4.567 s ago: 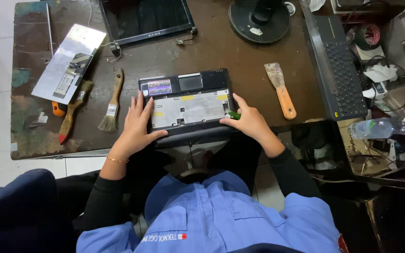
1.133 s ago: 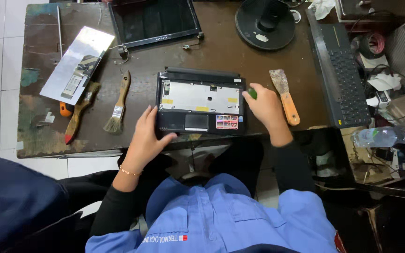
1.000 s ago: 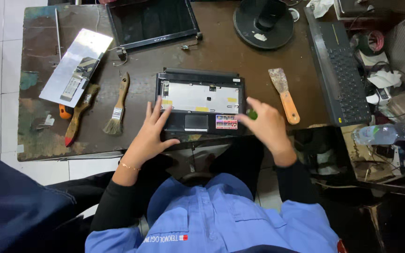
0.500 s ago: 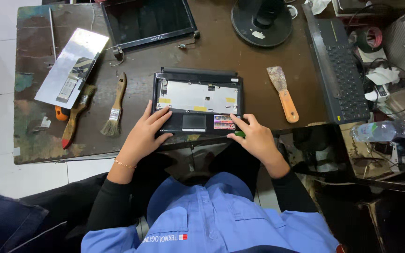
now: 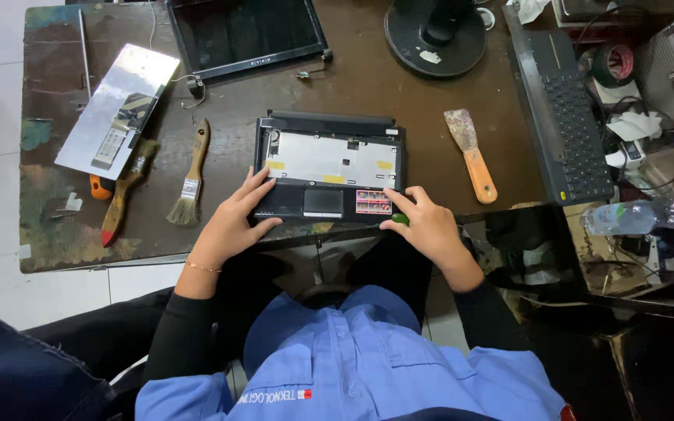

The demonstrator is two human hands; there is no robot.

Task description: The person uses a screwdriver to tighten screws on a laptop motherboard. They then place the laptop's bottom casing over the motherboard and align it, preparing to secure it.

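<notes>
Lying flat at the near edge of the table (image 5: pixel 431 117), the opened laptop base (image 5: pixel 328 165) looks stiff but fragile, its bare metal plate exposed, so its plastic side edges seem the safest hold. Left hand (image 5: pixel 233 222) rests spread on its near-left corner; right hand (image 5: pixel 429 226) pinches a small green tool (image 5: pixel 400 219) at the near-right corner.

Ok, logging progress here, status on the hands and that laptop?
Left hand flat on laptop base, keyboard off. Right hand gripping green-handled tool at front corner. Nothing obstructing.
</notes>
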